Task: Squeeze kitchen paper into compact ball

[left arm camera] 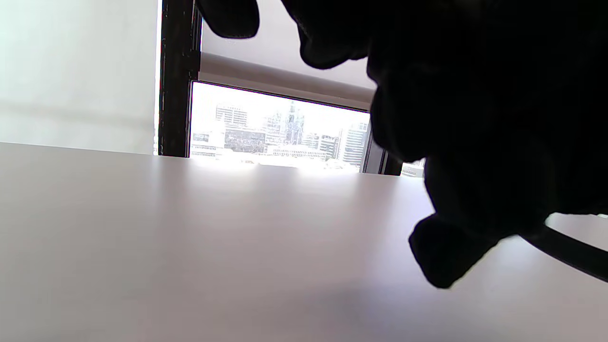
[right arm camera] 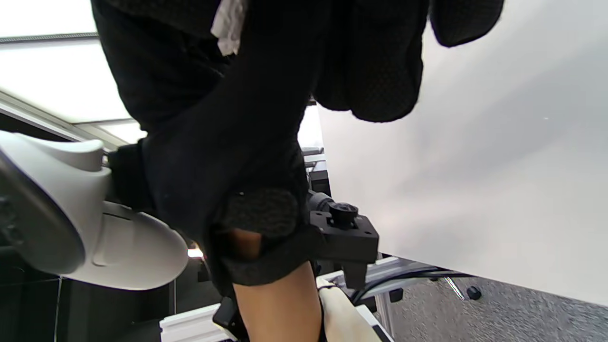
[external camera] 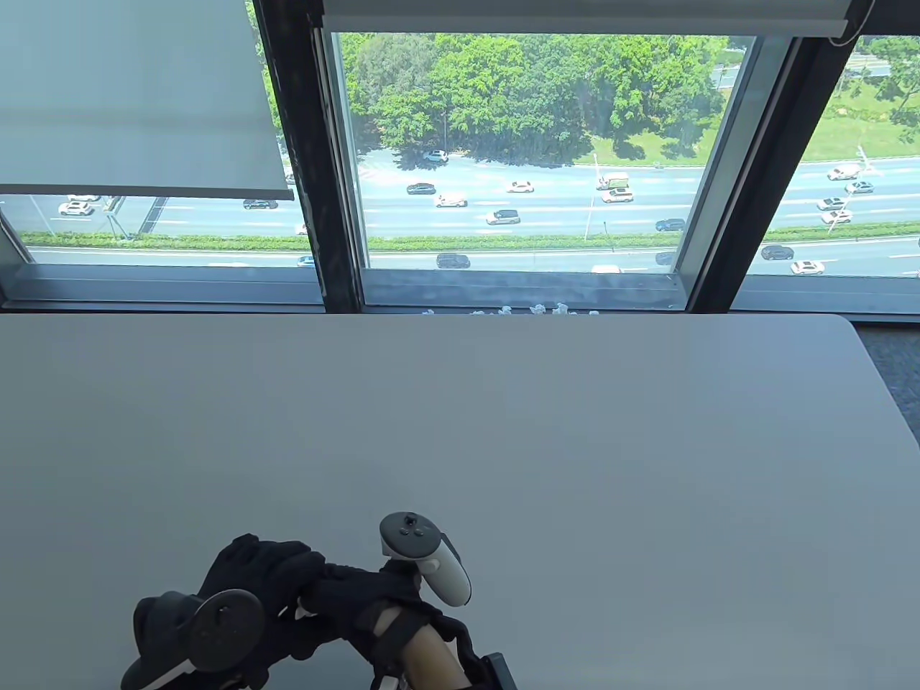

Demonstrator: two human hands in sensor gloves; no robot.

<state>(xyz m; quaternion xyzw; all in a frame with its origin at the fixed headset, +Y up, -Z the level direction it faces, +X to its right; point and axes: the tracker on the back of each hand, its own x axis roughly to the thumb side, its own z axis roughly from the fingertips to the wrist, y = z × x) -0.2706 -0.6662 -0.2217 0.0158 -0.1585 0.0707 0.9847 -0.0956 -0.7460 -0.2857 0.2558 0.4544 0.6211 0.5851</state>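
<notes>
Both gloved hands are clasped together low over the white table [external camera: 503, 431], near its front edge. My left hand [external camera: 251, 571] and right hand [external camera: 359, 593] press against each other, fingers curled around the kitchen paper. Only a small white scrap of the paper [external camera: 305, 612] shows between them; the rest is hidden. In the right wrist view the paper [right arm camera: 229, 23] peeks out at the top between the gloves, with my right fingers [right arm camera: 380, 66] curled beside the left hand [right arm camera: 223, 142]. In the left wrist view the fingers [left arm camera: 475, 142] are a dark silhouette just above the table.
Several small white paper balls [external camera: 532, 310] lie along the table's far edge by the window. The table's right edge [external camera: 888, 402] rounds off above grey carpet. A camera mount [right arm camera: 343, 230] sits on the left wrist.
</notes>
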